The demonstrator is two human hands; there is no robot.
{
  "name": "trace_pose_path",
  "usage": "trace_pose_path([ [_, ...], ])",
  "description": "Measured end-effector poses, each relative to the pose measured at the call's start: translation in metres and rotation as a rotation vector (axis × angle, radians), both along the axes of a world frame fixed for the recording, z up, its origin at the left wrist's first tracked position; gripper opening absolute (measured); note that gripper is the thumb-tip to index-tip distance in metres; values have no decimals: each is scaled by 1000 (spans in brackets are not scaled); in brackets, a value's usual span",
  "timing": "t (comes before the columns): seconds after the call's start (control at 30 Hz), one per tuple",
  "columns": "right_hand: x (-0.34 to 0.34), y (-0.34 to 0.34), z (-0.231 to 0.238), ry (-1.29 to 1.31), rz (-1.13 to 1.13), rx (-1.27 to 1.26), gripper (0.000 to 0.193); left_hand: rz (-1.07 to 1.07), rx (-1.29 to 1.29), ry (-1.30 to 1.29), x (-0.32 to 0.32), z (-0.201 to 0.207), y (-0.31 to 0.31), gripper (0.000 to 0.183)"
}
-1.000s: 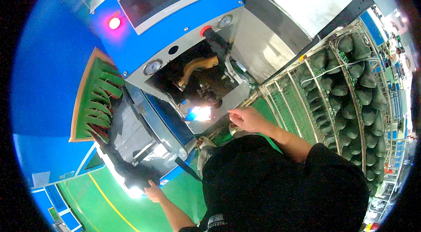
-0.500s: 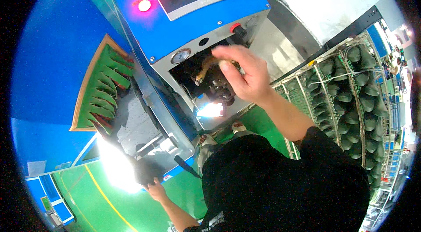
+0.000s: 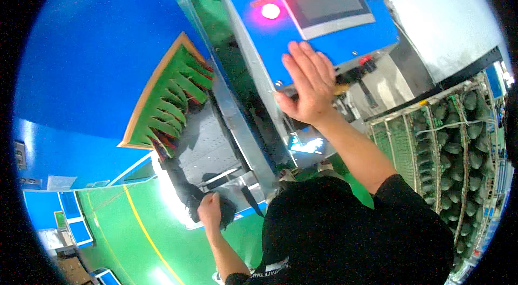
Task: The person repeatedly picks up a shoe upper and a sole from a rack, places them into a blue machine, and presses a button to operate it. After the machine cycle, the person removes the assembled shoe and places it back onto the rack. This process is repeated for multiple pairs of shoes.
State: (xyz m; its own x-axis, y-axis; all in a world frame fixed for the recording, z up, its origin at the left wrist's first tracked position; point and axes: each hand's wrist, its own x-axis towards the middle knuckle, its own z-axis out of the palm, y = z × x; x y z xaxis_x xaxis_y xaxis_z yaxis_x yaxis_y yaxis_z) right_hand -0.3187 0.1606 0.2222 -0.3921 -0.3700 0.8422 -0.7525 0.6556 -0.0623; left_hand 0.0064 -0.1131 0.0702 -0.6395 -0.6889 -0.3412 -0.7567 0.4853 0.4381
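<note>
My right hand [image 3: 311, 83] is open, its fingers stretched out over the front edge of a blue control panel [image 3: 253, 42]. Its fingertips lie just below the panel's screen [image 3: 324, 2]; whether they press on the surface I cannot tell. At the lower left, my left hand [image 3: 209, 210] is closed on a dark, soft-looking piece [image 3: 229, 212] whose kind does not show. That piece is at the near end of a grey conveyor surface [image 3: 208, 142]. A round button [image 3: 270, 11] glows pink-white to the left of the screen.
Green strips [image 3: 172, 104] hang in a wood-coloured frame before a large blue housing [image 3: 108, 58]. On the right, a wheeled-looking rack [image 3: 407, 145] holds several rows of dark rounded pieces. A red knob [image 3: 367, 61] sits under the panel. A yellow line [image 3: 141, 220] crosses the green floor.
My right hand has gone from in front of the machine's dark opening up to the panel edge, its curled fingers now straightened. My left hand still holds the dark piece. The whole view has shifted.
</note>
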Motion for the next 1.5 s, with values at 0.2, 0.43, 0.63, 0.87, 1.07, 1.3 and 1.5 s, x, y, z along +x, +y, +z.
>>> trace_pose_path([
  [0.2, -10, -14, -19, 119, -73, 19, 61, 84, 641, 298, -88, -69, -100, 37],
  [0.43, -11, -9, -33, 155, -99, 101, 66, 248, 1062, 857, -197, -109, -295, 22],
  [0.63, -4, -2, -32, 114, -215, 267, 78, 261, -146, 589, -198, -171, -385, 51],
  [0.87, -13, 21, -55, 186, -215, 252, 86, 63, 93, 511, -157, -258, -463, 60],
  [1.07, -5, 1, -40, 147, -245, 183, 66, -159, -76, 220, -207, -254, -454, 65],
  [1.3, -23, -16, -40, 267, -179, 29, 71, -300, -55, 53, -217, -242, -480, 73],
  [1.5, -25, -14, -49, 267, -178, 28, 72, -160, -66, -90, -196, -230, -381, 77],
])
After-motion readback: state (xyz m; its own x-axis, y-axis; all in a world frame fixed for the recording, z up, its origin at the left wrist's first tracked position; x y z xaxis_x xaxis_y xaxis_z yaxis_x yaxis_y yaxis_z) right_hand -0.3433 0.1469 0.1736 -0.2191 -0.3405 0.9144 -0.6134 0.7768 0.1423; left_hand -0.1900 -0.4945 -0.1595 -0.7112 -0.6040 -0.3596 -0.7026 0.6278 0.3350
